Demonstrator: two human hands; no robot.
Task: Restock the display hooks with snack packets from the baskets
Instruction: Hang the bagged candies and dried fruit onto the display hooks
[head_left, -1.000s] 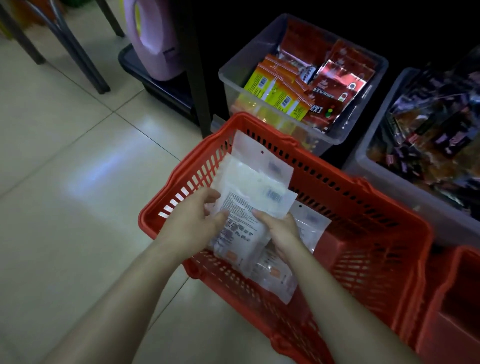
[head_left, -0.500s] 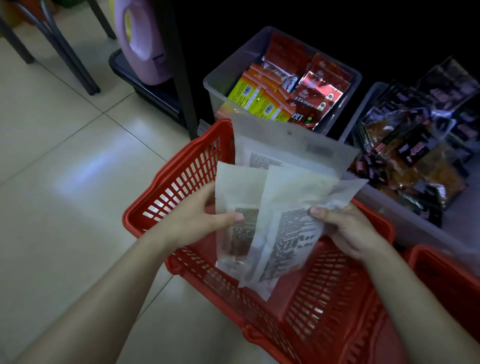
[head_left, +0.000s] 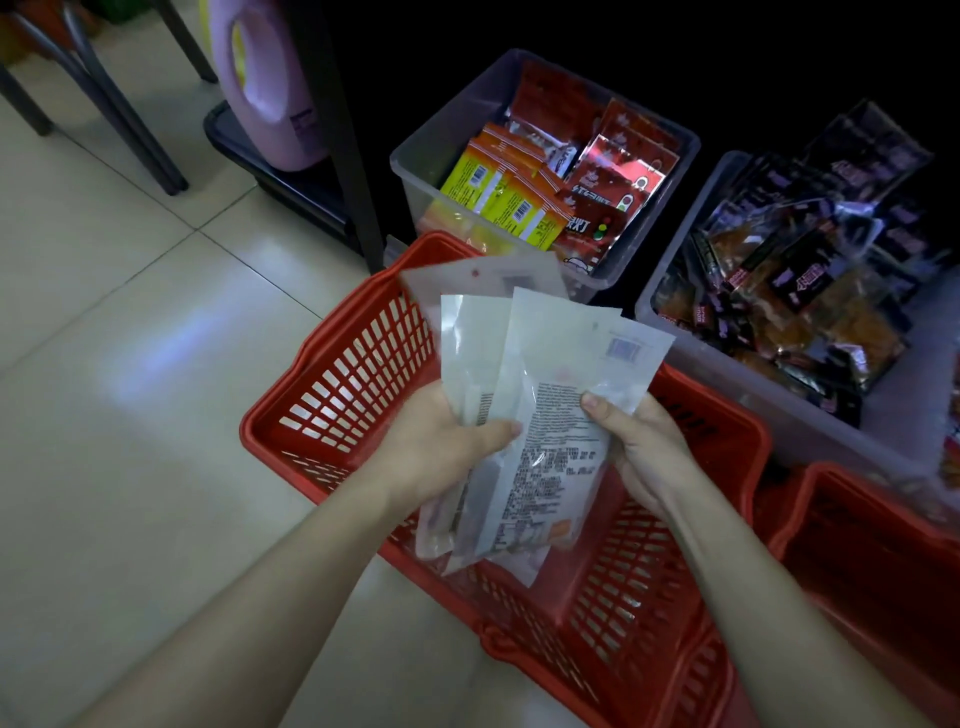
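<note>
Several white snack packets (head_left: 545, 395) with printed backs are fanned out above the red basket (head_left: 353, 384) on the floor. My left hand (head_left: 441, 441) grips the stack from the left, thumb across the front. Opposite it, my right hand (head_left: 639, 447) holds the right edge of the front packet, thumb on top. The packets' hang holes point away from me. The basket floor under the packets is hidden; the visible part holds nothing.
A clear bin (head_left: 415, 171) of orange and red packets stands behind the basket, a second bin (head_left: 675, 270) of dark packets to its right. Another red basket (head_left: 872, 561) sits at right. A black shelf post (head_left: 353, 156), a pink jug (head_left: 265, 78) and chair legs (head_left: 130, 130) are at the back left.
Both hands have lifted the white packets out of the red basket and fanned them upright. The right hand shifted from the middle of the stack to its right edge.
</note>
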